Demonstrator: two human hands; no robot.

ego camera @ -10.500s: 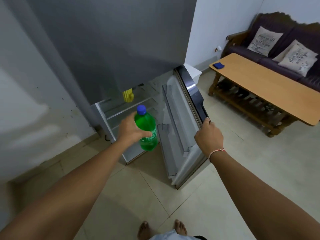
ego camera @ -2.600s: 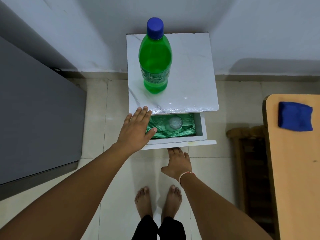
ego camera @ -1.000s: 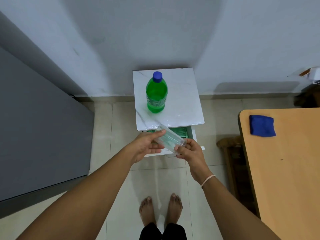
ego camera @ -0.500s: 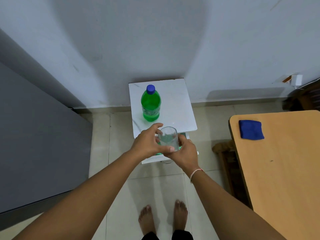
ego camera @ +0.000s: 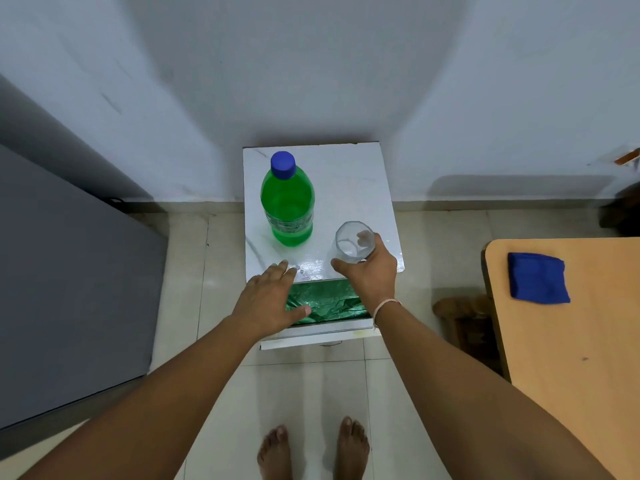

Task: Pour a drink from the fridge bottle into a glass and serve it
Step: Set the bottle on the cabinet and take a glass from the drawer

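A green bottle (ego camera: 287, 206) with a blue cap stands upright on the left half of a small white side table (ego camera: 356, 181). To its right, near the table's front right corner, my right hand (ego camera: 369, 275) grips a clear empty glass (ego camera: 354, 242), held upright on or just above the top. My left hand (ego camera: 268, 301) hovers with fingers spread over the table's front left edge and the open drawer (ego camera: 329, 301), holding nothing.
The open drawer is lined with crinkled green foil. The grey fridge (ego camera: 69, 278) stands at the left. A wooden table (ego camera: 581, 358) at the right carries a blue cloth (ego camera: 537, 278). My bare feet (ego camera: 311, 448) are on the tiled floor below.
Half a second ago both hands held the glass in the air. Now my right hand alone has it at the table top beside the bottle, and my left hand has let go.
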